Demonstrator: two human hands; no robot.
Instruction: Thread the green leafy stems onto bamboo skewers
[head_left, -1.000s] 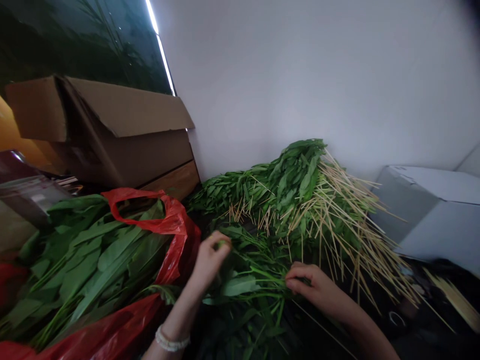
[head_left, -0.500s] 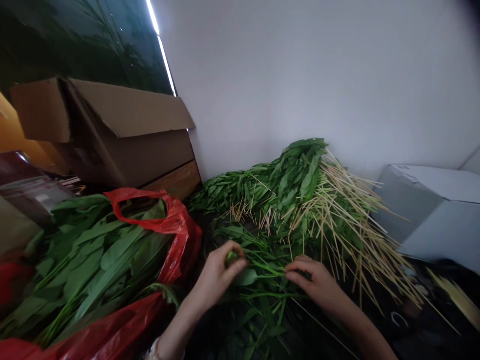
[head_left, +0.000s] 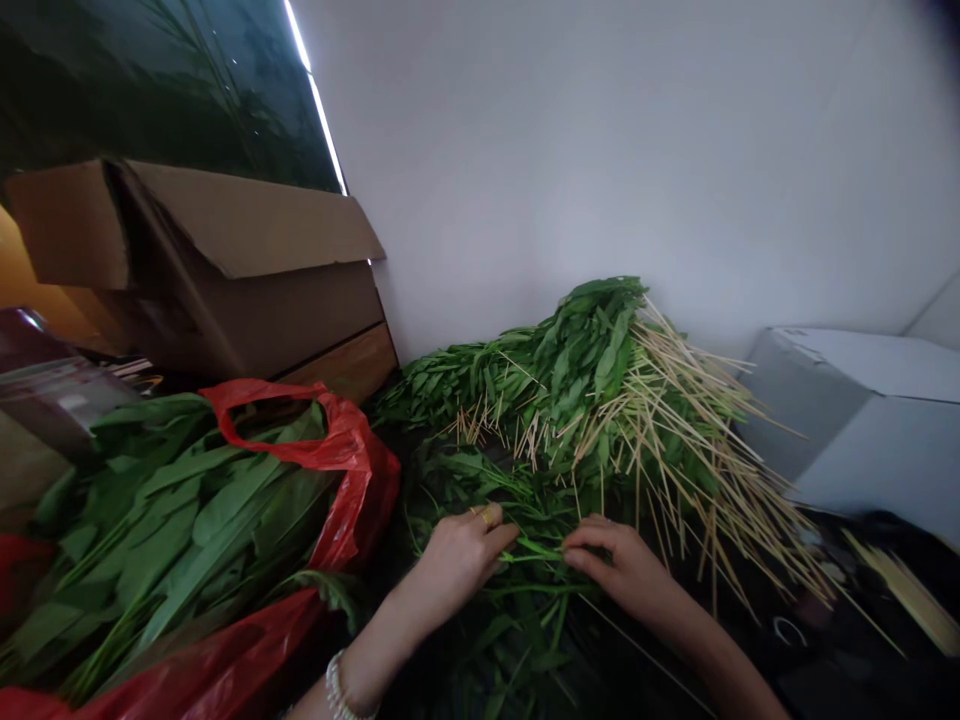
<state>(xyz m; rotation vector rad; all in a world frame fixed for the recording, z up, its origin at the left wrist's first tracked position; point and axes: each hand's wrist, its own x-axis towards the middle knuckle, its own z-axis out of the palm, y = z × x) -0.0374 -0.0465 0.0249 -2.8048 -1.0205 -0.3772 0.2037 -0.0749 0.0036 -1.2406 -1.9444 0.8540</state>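
Two bare hands are being held just apart, low over a dark surface (head_left: 409,680), with slender green stems (head_left: 536,549) being stretched across the gap between them. By the right hand (head_left: 626,565), the stems seem to be being pinched between thumb and forefinger at their right end. The fingers of the left hand (head_left: 461,560) are being kept curled at the other end; whether the stems are being gripped there cannot be told, as the underside is being hidden by the back of the hand. Beneath and around both hands, loose leafy greens (head_left: 517,650) are being left spread in a tangle.

For good handling, a light pinch is probably being called for, since tender stems could easily be bruised or snapped under hard pressure. Control is likely being helped by the closeness of the two grips, as the stems are being given little room to sag. Care is being demanded by the tangle, where neighbouring leaves could be caught and dragged along. A thin stick (head_left: 645,654) lying beside the right forearm is best being kept clear of the sleeveless wrist. Behind, a leafy pile (head_left: 600,345) with many pale sticks (head_left: 679,370) is being left undisturbed, and is best not being brushed by the knuckles.
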